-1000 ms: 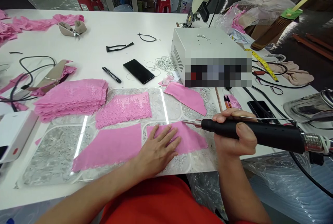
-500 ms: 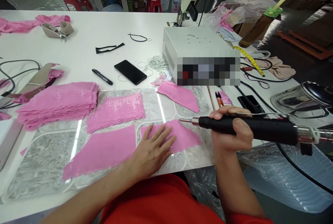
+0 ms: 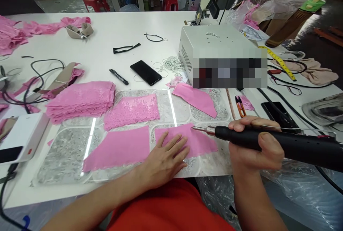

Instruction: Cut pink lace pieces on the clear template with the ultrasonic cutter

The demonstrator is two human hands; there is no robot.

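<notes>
**Touching pink cloth (image 3: 202, 144) and gripping black tool (image 3: 243, 138)**

Resting on pink cloth with left hand (image 3: 168, 157) open flat, holding nothing. Curled around black tool with right hand (image 3: 258, 148), pointing its thin tip at the cloth's top edge. See pink cloth on gray mat (image 3: 64, 157), beside another flat pink piece (image 3: 122, 147).

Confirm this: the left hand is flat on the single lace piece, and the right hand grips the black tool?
No: the head view shows the left hand flat on a plain pink piece, not on the single lace piece farther back. The right hand does grip the black tool.
</notes>
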